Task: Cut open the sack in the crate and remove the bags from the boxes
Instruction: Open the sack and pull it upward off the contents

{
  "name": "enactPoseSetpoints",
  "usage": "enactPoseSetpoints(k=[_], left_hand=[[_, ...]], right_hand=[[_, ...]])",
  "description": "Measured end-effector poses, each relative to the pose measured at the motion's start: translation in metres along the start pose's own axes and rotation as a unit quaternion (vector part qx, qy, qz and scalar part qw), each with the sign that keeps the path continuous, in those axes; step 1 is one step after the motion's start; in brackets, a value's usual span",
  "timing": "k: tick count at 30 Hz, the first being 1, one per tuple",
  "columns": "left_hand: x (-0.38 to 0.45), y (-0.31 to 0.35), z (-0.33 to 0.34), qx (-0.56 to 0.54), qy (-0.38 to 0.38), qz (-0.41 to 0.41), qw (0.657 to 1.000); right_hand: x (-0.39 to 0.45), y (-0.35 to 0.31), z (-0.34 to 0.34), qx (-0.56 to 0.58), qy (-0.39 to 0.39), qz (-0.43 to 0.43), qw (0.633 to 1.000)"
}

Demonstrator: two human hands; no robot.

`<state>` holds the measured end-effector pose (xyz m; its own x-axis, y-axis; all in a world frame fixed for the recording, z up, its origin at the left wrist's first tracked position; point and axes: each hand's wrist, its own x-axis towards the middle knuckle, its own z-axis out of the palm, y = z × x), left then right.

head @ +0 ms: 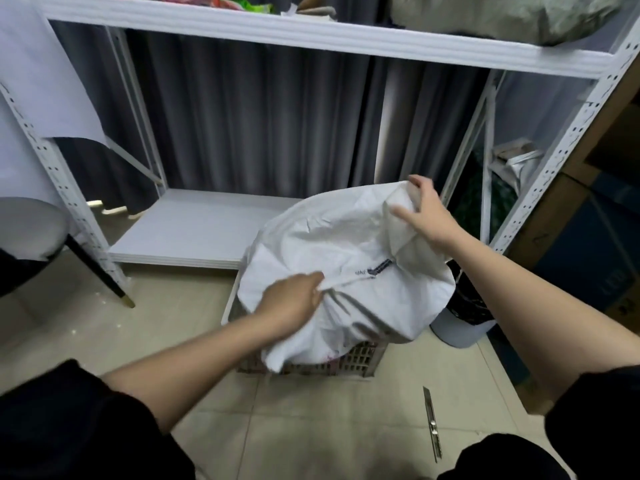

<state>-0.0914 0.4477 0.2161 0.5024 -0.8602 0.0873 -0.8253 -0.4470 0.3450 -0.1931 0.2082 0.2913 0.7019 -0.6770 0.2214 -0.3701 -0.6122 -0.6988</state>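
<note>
Head view shows the white sack (346, 271) bulging out of the crate (360, 358), left hand (291, 301) pinching its near fold and right hand (424, 216) clutching the far corner, while the knife (433, 424) lies lengthwise on the floor nearer the right.

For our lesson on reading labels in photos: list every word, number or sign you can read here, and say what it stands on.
Sack: a small dark print near the seam, too blurred to read.
Blue box at right: faint dark marks, unreadable.
Knife on the floor: no text visible.
No text here can be read.
</note>
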Motion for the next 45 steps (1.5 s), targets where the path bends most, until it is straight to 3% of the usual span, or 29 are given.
enactPoseSetpoints(k=[3, 8, 12, 15, 21, 23, 25, 27, 29, 30, 35, 38, 39, 43, 45], left_hand=[[0.022, -0.006, -0.057, 0.005, 0.088, -0.008, 0.996], [0.043, -0.015, -0.117, -0.096, 0.128, 0.002, 0.987], [0.038, -0.016, -0.131, -0.158, 0.05, 0.022, 0.986], [0.036, -0.014, -0.135, -0.218, -0.008, 0.021, 0.976], [0.037, -0.009, -0.152, -0.337, -0.172, 0.009, 0.925], [0.045, -0.011, -0.156, -0.347, -0.174, 0.009, 0.921], [0.06, -0.017, -0.156, -0.283, -0.097, 0.01, 0.954], [0.077, -0.025, -0.157, -0.055, 0.008, 0.005, 0.998], [0.092, -0.03, -0.159, 0.15, 0.052, -0.029, 0.987], [0.098, -0.031, -0.163, 0.173, 0.072, -0.055, 0.981], [0.118, -0.042, -0.176, -0.008, 0.299, -0.155, 0.942], [0.124, -0.044, -0.169, 0.002, 0.21, -0.157, 0.965], [0.125, -0.046, -0.172, 0.002, 0.225, -0.149, 0.963], [0.126, -0.04, -0.187, -0.059, 0.413, -0.118, 0.901], [0.129, -0.029, -0.186, -0.128, 0.425, -0.138, 0.885]], right_hand=[[-0.01, 0.005, -0.006, -0.127, -0.153, -0.038, 0.979], [-0.005, 0.007, -0.006, -0.298, -0.24, -0.078, 0.921], [-0.009, -0.02, -0.018, -0.46, -0.236, -0.097, 0.85], [-0.003, -0.044, -0.017, -0.503, -0.308, -0.022, 0.807], [0.014, -0.053, -0.027, -0.482, -0.36, 0.086, 0.794], [0.022, -0.053, -0.032, -0.449, -0.328, 0.088, 0.826], [0.028, -0.049, -0.037, -0.468, -0.218, 0.007, 0.857], [0.031, -0.041, -0.039, -0.475, -0.078, -0.059, 0.875], [0.035, -0.035, -0.035, -0.458, -0.015, -0.068, 0.886], [0.036, -0.039, -0.034, -0.462, 0.004, -0.074, 0.884], [0.05, -0.053, -0.05, -0.347, 0.248, -0.041, 0.904], [0.054, -0.043, -0.048, -0.392, 0.144, -0.05, 0.907], [0.054, -0.042, -0.052, -0.395, 0.139, -0.043, 0.907], [0.061, -0.049, -0.072, -0.184, 0.343, -0.001, 0.921], [0.06, -0.054, -0.067, -0.155, 0.342, 0.002, 0.927]])
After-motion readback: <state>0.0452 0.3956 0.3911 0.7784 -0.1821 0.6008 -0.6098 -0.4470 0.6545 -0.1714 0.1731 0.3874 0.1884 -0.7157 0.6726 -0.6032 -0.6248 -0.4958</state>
